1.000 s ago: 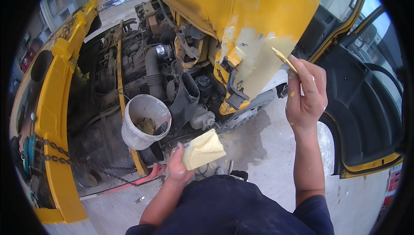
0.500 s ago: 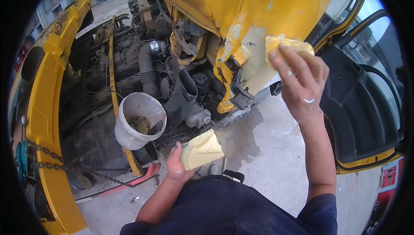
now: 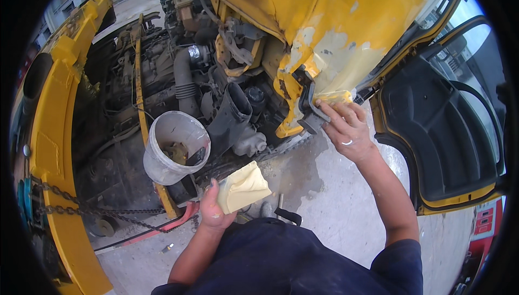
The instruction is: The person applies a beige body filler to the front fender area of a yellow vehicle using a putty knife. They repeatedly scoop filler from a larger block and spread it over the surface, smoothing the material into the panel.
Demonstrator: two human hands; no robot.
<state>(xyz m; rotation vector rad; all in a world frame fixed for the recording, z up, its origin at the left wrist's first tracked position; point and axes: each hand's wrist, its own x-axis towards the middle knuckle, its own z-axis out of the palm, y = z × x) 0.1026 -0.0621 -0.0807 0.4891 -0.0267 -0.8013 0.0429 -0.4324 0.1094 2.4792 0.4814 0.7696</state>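
Note:
My left hand (image 3: pixel 214 207) is closed round the edge of a flat board loaded with cream body filler (image 3: pixel 246 187), held in front of my body. In my right hand (image 3: pixel 350 130) is a yellowish spreader (image 3: pixel 334 97), its face smeared with filler. The spreader lies against the lower corner of the yellow cab panel (image 3: pixel 346 8), my fingers bent over its near side. Pale filler (image 3: pixel 340 51) covers a patch of that panel above my hand, with ragged edges and some bare grey spots. A dark bracket (image 3: pixel 311 97) is just left of my fingertips.
A dirty white bucket (image 3: pixel 177 149) with residue inside stands left, on the exposed engine bay. Beside it is a black air duct (image 3: pixel 230 114). A yellow beam (image 3: pixel 51 149) with a chain (image 3: pixel 70 208) runs along the left. An open black-lined door (image 3: pixel 440 133) stands right.
My right hand has moved down the panel with the spreader, to its lower edge. The filler patch now shows more fully. My left hand and the board have shifted slightly left.

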